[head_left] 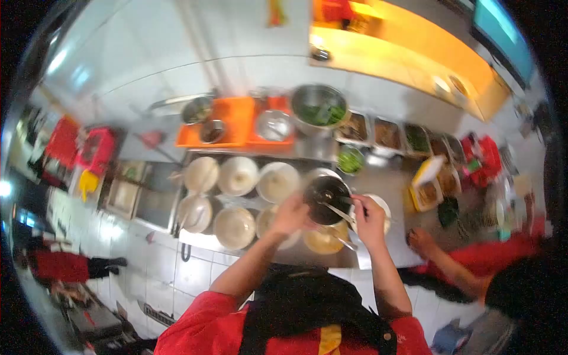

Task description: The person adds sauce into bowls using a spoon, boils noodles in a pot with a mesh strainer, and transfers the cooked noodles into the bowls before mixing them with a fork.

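Note:
My left hand (293, 214) is closed on the left side of a black bowl (319, 188), which is raised over the steel counter. At its right side my right hand (370, 218) is closed around a thin pale utensil (336, 209) that reaches into the bowl. Blur hides whether this is a spoon or chopsticks. Beneath and around my hands stand white bowls, among them one with yellowish contents (326, 239) and a white bowl (278, 182) to the left. Another white bowl (383, 207) is partly covered by my right hand.
Behind the bowls are orange trays (236, 139) with metal bowls, a large steel bowl of greens (319, 106) and a small bowl of chopped greens (350, 160). Metal food containers (387, 133) line the back right. A co-worker's hand (421, 242) rests near the counter's right edge.

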`<state>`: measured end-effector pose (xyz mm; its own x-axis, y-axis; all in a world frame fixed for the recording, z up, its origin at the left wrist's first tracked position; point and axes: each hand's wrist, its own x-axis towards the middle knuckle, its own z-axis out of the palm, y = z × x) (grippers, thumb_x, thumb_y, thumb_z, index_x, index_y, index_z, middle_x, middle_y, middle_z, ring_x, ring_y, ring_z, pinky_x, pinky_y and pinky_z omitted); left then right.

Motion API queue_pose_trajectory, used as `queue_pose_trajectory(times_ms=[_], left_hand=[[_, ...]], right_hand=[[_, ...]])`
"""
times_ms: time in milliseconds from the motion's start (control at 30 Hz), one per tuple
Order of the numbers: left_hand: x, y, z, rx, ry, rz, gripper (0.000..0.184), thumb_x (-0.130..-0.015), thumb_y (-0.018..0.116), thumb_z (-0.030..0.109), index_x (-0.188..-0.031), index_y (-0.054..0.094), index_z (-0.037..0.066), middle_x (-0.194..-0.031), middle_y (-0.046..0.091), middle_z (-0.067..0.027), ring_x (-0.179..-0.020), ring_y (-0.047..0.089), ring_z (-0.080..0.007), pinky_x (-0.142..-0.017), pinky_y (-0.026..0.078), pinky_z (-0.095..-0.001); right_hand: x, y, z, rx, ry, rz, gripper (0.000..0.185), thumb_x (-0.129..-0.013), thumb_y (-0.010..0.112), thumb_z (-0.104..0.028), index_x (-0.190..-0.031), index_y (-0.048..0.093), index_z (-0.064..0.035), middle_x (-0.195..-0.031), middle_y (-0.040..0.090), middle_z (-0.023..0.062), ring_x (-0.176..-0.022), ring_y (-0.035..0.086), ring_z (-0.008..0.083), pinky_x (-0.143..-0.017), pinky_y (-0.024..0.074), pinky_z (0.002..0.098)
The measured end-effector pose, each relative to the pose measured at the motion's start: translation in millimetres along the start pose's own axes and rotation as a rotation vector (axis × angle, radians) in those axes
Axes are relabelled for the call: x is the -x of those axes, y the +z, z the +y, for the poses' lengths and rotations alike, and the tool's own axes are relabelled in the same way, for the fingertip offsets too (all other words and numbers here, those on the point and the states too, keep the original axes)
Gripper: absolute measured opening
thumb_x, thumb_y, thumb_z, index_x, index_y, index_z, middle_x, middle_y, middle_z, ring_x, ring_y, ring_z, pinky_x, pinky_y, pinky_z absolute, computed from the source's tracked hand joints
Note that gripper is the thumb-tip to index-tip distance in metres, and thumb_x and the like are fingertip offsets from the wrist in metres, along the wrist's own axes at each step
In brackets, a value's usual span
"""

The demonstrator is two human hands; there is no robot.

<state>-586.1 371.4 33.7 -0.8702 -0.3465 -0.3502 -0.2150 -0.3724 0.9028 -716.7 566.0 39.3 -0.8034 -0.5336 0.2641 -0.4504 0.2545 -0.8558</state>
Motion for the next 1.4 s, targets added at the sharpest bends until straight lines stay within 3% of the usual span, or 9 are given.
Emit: queue_pose_trajectory(times_ms=[100, 267, 400, 600, 833, 933, 1233, 1267, 1400], left_hand=[[4.7, -20.9, 12.8, 0.109, 0.025, 0.064, 0.013, -0.095, 0.043, 0.004, -0.106, 0.042, -0.001, -0.086, 0.056, -0.0170, -0.070, 0.070, -0.0303, -0.063, 0.064, -0.0404], [0.8, -69.8, 63.6, 0.145, 0.188, 0.224, 0.022, -0.095, 0.043, 0.004, -0.116, 0.042, -0.003, -0.093, 0.060, -0.0184, -0.067, 0.069, -0.0275, -0.062, 0.064, -0.0391], [-39.6, -126.5, 93.3, 0.158, 0.362, 0.425, 0.011, -0.094, 0.049, 0.005, -0.103, 0.046, 0.002, -0.085, 0.060, -0.0112, -0.072, 0.068, -0.0243, -0.059, 0.061, -0.0361], [-133.8, -192.4, 134.1, 0.176, 0.525, 0.721, 0.012, -0.092, 0.046, -0.001, -0.100, 0.038, 0.000, -0.081, 0.056, -0.0146, -0.067, 0.066, -0.0259, -0.060, 0.064, -0.0448], [-216.2, -221.8, 150.2, 0.521, 0.485, 0.778, 0.028, -0.091, 0.042, -0.004, -0.118, 0.035, -0.002, -0.086, 0.057, -0.0240, -0.062, 0.068, -0.0346, -0.060, 0.064, -0.0457], [-234.8, -221.8, 147.8, 0.658, 0.430, 0.853, 0.034, -0.092, 0.047, -0.002, -0.124, 0.038, 0.001, -0.099, 0.061, -0.0231, -0.082, 0.070, -0.0379, -0.058, 0.062, -0.0446], [-246.9, -227.1, 159.4, 1.202, 0.194, 0.902, 0.039, -0.100, 0.039, 0.012, -0.137, 0.035, 0.000, -0.122, 0.055, -0.0268, -0.068, 0.066, -0.0331, -0.049, 0.057, -0.0363], [-243.9, -226.0, 147.2, 0.781, 0.111, 0.978, 0.044, -0.102, 0.033, 0.023, -0.139, 0.035, -0.001, -0.124, 0.054, -0.0265, -0.070, 0.067, -0.0330, -0.048, 0.054, -0.0372], [-225.3, -216.3, 142.9, 0.721, 0.200, 0.808, 0.040, -0.100, 0.042, 0.030, -0.129, 0.044, 0.002, -0.113, 0.059, -0.0206, -0.073, 0.067, -0.0288, -0.055, 0.055, -0.0364]], right_hand=[[-21.8, 18.1, -4.0, -0.254, 0.273, -0.088, 0.026, -0.098, 0.060, -0.017, -0.119, 0.064, -0.0012, -0.075, 0.057, -0.0008, -0.064, 0.051, 0.0092, -0.059, 0.0428, 0.0246], [-34.0, 35.5, -31.6, -0.472, 0.226, -0.060, 0.047, -0.102, 0.054, -0.023, -0.142, 0.041, -0.0038, -0.095, 0.058, 0.0031, -0.080, 0.050, 0.0089, -0.074, 0.0433, 0.0243], [-15.1, 39.9, -25.0, -0.445, 0.237, -0.084, 0.042, -0.103, 0.050, -0.027, -0.138, 0.046, -0.0034, -0.094, 0.060, 0.0015, -0.073, 0.051, 0.0063, -0.059, 0.0385, 0.0203], [29.0, 42.9, -13.5, -0.441, 0.446, -0.031, 0.034, -0.102, 0.055, -0.021, -0.130, 0.053, -0.0030, -0.093, 0.060, 0.0040, -0.076, 0.050, 0.0079, -0.069, 0.0427, 0.0218], [68.2, 30.5, -31.3, -0.382, 0.560, 0.120, 0.032, -0.103, 0.051, -0.022, -0.129, 0.054, -0.0028, -0.087, 0.061, 0.0035, -0.069, 0.051, 0.0077, -0.059, 0.0402, 0.0219], [80.9, 26.4, -29.2, -0.393, 0.578, 0.172, 0.031, -0.104, 0.049, -0.022, -0.129, 0.054, -0.0038, -0.086, 0.060, 0.0031, -0.067, 0.051, 0.0070, -0.056, 0.0376, 0.0211], [106.2, 20.6, -27.1, -0.354, 0.605, 0.123, 0.034, -0.104, 0.049, -0.027, -0.130, 0.053, -0.0050, -0.084, 0.060, 0.0012, -0.066, 0.048, 0.0049, -0.056, 0.0351, 0.0203], [109.3, 16.8, -27.7, -0.334, 0.573, 0.096, 0.033, -0.104, 0.050, -0.026, -0.130, 0.053, -0.0052, -0.084, 0.059, 0.0007, -0.066, 0.048, 0.0049, -0.056, 0.0349, 0.0205], [99.0, 27.5, -27.4, -0.371, 0.518, -0.025, 0.032, -0.103, 0.050, -0.024, -0.128, 0.053, -0.0037, -0.086, 0.058, 0.0031, -0.067, 0.047, 0.0083, -0.059, 0.0370, 0.0228]])
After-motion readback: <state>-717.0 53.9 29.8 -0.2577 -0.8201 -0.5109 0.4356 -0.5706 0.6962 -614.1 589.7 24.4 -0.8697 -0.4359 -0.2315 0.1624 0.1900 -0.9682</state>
